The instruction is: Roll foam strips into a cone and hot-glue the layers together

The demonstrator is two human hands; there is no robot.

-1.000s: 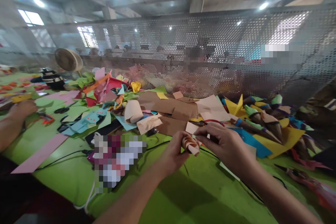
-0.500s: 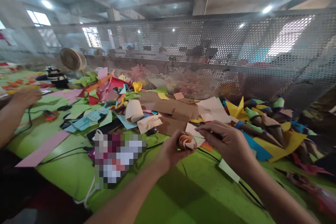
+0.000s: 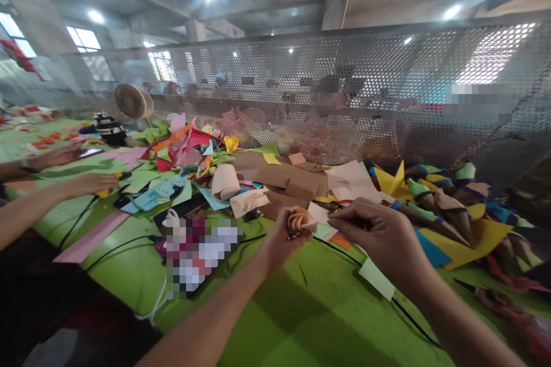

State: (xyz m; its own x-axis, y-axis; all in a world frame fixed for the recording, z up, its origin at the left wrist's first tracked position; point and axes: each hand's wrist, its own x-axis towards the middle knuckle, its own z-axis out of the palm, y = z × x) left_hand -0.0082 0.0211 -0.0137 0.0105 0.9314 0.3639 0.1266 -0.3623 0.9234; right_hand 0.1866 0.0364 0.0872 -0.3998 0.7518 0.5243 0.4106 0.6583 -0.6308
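My left hand (image 3: 274, 243) is wrapped round a peach-coloured rolled paper flower (image 3: 302, 221), its curled layers facing up. Just to the right of the flower, my right hand (image 3: 381, 229) is closed in a pinch, apart from it. Whatever those fingers hold, if anything, is too small or hidden to make out. Beyond both hands lie a roll of cream paper (image 3: 225, 182), a crumpled piece of peach paper (image 3: 249, 202) and brown paper sheets (image 3: 279, 175). A pale green paper strip (image 3: 377, 278) lies under my right wrist.
Several paper-wrapped cones (image 3: 450, 215) are heaped on the right beside yellow paper. A power strip (image 3: 206, 258) with cables sits left of my hands on the green table (image 3: 284, 321). Another person's hands (image 3: 92, 183) work at far left. A perforated metal screen (image 3: 267, 92) stands behind.
The view has swung slightly left. My left hand has tilted the paper flower, and my right hand has drawn a little away from it. More of the other person's hands now shows.
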